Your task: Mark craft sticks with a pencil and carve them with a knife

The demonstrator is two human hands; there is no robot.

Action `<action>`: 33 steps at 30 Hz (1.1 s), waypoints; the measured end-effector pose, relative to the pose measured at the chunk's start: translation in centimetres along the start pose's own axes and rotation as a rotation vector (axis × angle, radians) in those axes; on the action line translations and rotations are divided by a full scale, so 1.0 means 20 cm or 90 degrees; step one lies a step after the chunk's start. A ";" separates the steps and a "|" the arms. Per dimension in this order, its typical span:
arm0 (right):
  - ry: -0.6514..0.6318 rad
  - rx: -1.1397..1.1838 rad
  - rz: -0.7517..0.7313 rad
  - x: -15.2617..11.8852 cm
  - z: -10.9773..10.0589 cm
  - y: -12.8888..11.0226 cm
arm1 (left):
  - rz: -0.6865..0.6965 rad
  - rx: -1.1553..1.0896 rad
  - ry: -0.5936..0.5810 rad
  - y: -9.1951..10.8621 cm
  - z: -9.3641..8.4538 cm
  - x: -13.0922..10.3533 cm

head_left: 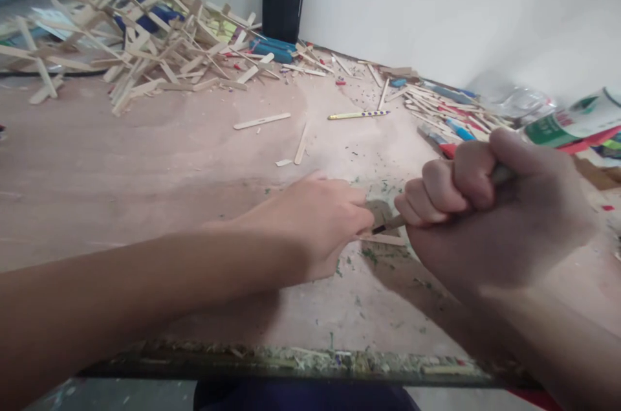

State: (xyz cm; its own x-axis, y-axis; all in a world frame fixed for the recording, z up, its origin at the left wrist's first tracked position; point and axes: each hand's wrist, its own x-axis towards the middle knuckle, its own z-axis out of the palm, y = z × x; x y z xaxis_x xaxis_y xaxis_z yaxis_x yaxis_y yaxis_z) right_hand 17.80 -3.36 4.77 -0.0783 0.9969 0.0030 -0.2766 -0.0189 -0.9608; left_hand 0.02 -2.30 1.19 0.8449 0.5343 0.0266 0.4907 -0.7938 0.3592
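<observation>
My right hand (466, 210) is closed in a fist around a thin wooden-handled tool (398, 222). The tool's dark tip points down and left, close to the fingers of my left hand (330, 220). Those fingers are pressed together on one end of a flat wooden stick (385, 239) lying on the table. The stick's other end shows beneath the tool and my right fist. Exactly where the tip meets the stick is hard to see. Small green shavings lie around the stick.
Crossed wooden sticks (160, 48) form a tangled pile at the back left. Loose sticks and a yellow patterned pencil (359, 115) lie mid-table. At the right are more sticks (451, 110) and a green and white cup (572, 120). The table's front edge (291, 359) holds debris.
</observation>
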 end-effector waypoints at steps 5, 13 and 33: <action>0.011 -0.006 -0.003 0.00 0.03 -0.01 | 0.002 0.021 0.003 0.01 0.00 0.00; 0.050 -0.049 -0.007 -0.03 0.05 -0.02 | 0.021 0.007 0.038 -0.01 0.03 0.01; 0.144 -0.223 -0.149 -0.15 0.08 0.03 | 0.031 -0.053 0.142 -0.02 0.08 -0.03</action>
State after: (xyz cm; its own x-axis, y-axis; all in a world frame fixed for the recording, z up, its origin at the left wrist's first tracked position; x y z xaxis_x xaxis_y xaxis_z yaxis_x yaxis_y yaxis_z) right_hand 16.26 -6.45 4.57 0.1684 0.9637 0.2071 0.0801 0.1961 -0.9773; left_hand -0.39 -2.80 -0.40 0.7945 0.5548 0.2470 0.4240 -0.7979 0.4284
